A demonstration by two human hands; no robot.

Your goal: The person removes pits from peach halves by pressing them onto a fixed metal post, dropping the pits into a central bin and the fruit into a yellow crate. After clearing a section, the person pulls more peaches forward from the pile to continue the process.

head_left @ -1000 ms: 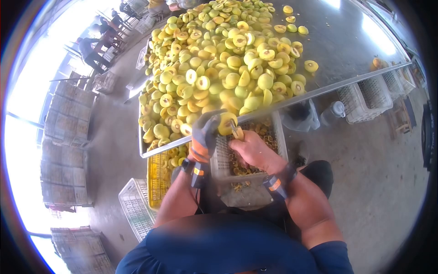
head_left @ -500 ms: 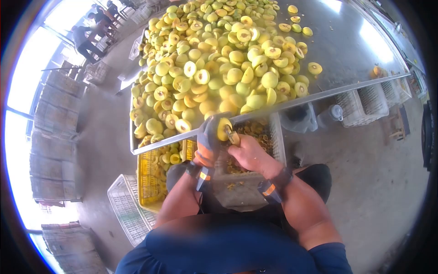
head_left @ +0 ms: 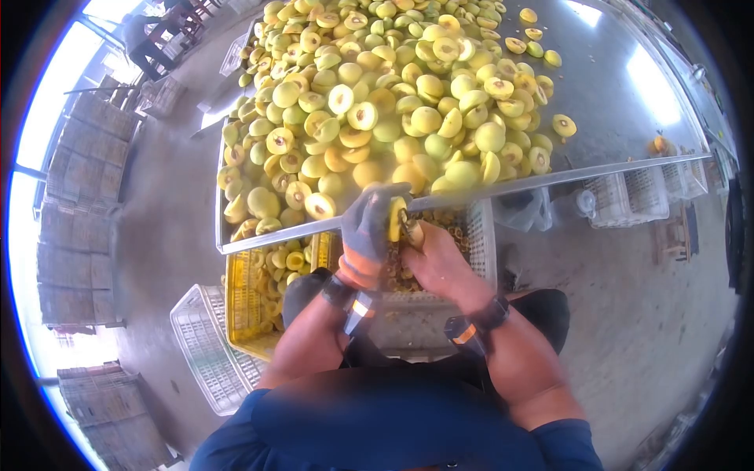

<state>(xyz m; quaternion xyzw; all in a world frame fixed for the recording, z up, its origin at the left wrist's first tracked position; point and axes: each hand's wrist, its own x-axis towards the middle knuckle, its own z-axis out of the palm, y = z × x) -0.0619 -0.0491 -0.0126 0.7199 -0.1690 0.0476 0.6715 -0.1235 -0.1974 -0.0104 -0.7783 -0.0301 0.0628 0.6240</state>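
My left hand (head_left: 363, 231), in a grey and orange glove, is closed around a yellow peach half (head_left: 397, 217) just over the table's near edge. My bare right hand (head_left: 441, 265) grips a pitting tool (head_left: 414, 234) by its short light handle; the tip meets the cut face of the fruit and is partly hidden. In front of both hands, a big heap of halved peaches (head_left: 369, 114) covers much of the metal table (head_left: 609, 94). Below the hands, a pale crate (head_left: 482, 247) contains brown pits and scraps.
Left of my knees, a yellow crate (head_left: 238, 310) holds more fruit halves, beside a white crate (head_left: 196, 345). A clear plastic bag (head_left: 528, 208) and white crates (head_left: 628, 196) lie under the table's right side. Stacked crates (head_left: 78, 235) line the left. A person (head_left: 145, 47) bends over far away.
The peach half has turned in my left hand, so its cut face is now seen edge-on toward the tool. My right hand has shifted slightly right. The whole view has shifted slightly.
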